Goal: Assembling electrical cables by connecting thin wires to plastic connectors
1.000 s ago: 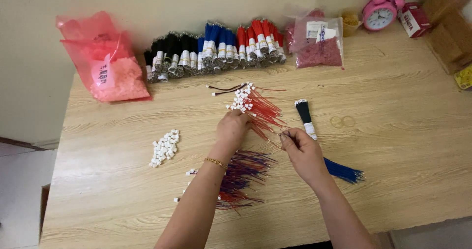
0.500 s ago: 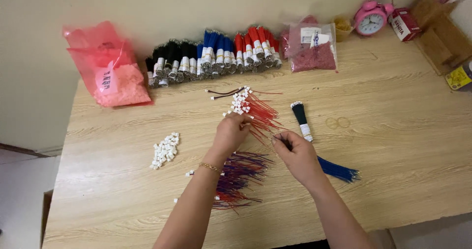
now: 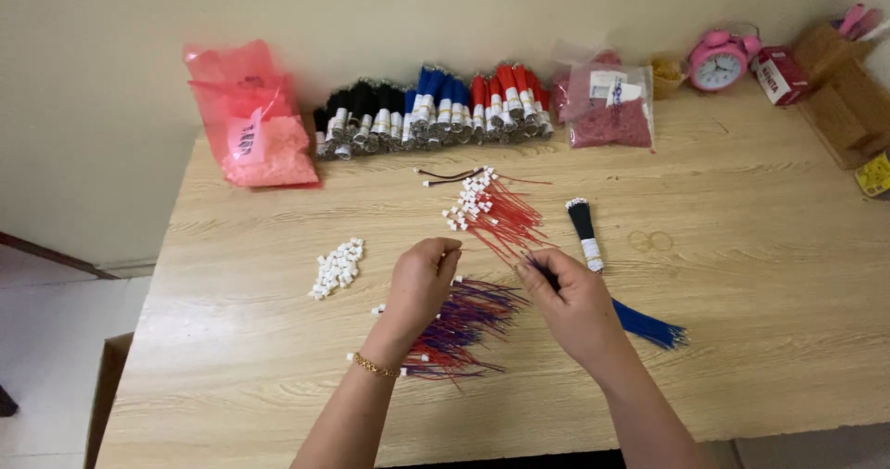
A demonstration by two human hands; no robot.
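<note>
Hands pinch thin wires; white connectors, black bundle nearby.

Under my fingers runs a pale wood-grain desk, pushed flush against a plain cream wall beyond them. Off to the left of my fingers, past the desk's edge, the floor is light tile, and a dark skirting strip crosses it. The light is soft and even.
</note>
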